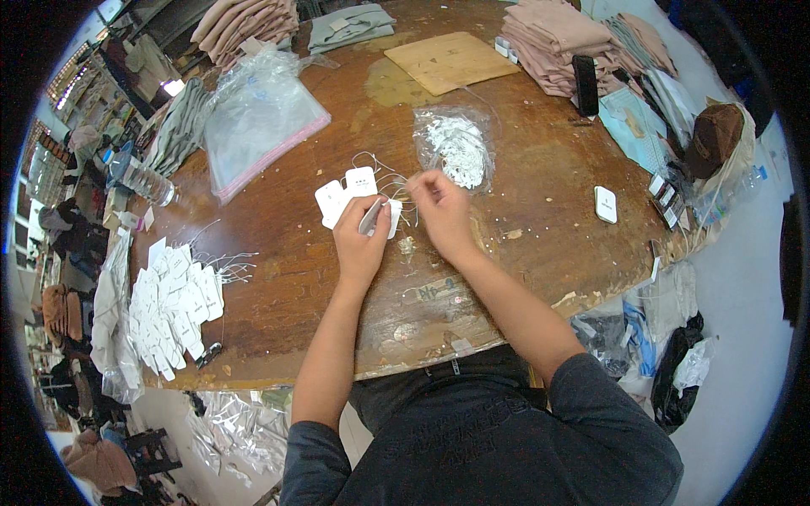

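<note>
L hand point(363, 243) grips a tag point(369, 218) btwn thumb & fingers; R hand point(442, 207) curled at strings point(398, 187), grip unclear. Best keep tag steady, strings untangled.

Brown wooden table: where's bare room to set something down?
Two mostly bare patches on the brown wooden table: one between the pile of white paper tags and the left hand; another between the right hand and the white rounded-corner piece. Crowded: around the stringed white tags by both hands, and the far folded pink cloth stack.
</note>
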The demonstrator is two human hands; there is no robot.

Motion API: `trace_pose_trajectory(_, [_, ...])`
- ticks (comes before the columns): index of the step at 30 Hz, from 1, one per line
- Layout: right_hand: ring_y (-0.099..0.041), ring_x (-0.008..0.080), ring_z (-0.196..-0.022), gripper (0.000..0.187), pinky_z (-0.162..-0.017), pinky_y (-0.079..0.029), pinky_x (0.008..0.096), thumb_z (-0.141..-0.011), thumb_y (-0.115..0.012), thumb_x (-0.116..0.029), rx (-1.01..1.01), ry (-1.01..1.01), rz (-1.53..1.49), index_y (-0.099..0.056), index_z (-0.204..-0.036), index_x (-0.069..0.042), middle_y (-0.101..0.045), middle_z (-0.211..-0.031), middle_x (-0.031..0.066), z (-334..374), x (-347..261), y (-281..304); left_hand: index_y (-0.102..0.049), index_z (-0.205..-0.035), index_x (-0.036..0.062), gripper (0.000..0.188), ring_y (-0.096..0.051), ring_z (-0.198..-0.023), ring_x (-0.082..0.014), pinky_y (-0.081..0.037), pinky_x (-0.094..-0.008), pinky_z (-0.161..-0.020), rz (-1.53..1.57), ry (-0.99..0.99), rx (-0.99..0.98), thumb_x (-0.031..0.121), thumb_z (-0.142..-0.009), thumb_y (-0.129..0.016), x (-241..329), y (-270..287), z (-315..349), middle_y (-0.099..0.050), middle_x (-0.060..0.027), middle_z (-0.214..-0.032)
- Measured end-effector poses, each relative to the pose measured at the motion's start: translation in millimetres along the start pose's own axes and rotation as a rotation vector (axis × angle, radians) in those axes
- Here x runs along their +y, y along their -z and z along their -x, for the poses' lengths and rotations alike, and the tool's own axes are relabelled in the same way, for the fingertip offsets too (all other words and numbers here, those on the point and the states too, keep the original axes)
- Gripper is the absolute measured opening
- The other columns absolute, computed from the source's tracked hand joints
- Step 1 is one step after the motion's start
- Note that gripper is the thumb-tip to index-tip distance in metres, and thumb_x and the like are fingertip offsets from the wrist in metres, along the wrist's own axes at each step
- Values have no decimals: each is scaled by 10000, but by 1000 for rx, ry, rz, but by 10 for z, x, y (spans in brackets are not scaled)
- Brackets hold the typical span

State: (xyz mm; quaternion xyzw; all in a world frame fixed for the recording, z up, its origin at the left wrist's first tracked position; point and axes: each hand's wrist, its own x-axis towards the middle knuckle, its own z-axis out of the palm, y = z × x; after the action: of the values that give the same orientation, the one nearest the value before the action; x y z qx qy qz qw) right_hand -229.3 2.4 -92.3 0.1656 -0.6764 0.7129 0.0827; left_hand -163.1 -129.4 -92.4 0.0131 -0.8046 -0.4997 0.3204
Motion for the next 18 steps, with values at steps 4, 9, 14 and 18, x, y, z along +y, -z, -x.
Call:
trace_pose_trajectory(4, [-542,52,-710,72,-633,-443,221,-921,-625,-87,-104,-141,-219,-626,-935,-16,-624,-785,2,176,-20,-151,-645,-992,-2,175,-606,-839,-126,-485,-280,-758,174,189,-73,129,-881,-677,-17,-35,45,-671,-74,-911])
trace_pose_trajectory(9, [-588,67,-821,164,-721,-464,226,-934,-590,-51,-104,-93,-236,-572,-1093,-17,-667,-898,50,78,13,-129,-632,-1027,10,208,-599,-841,-117,-487,-275,-753,203,238,-71,142,-878,-690,-84,-62,38,-664,-43,-909])
trace_pose_trajectory(14, [-607,97,-864,231,-770,-477,249,-934,-585,-49,-221,-174,-394,-524,-1153,-11,-682,-937,80,95,-2,-89,-625,-1028,28,203,-592,-827,-103,-484,-251,-734,261,237,-31,127,-870,-707,-95,-92,35,-650,-21,-908])
trace_pose_trajectory(18, [-601,107,-911,230,-829,-478,276,-954,-563,-62,-255,-225,-452,-503,-1174,-30,-676,-954,62,99,6,-91,-628,-1017,29,191,-588,-816,-85,-482,-237,-711,348,383,-83,123,-873,-708,-54,-64,38,-649,-17,-909])
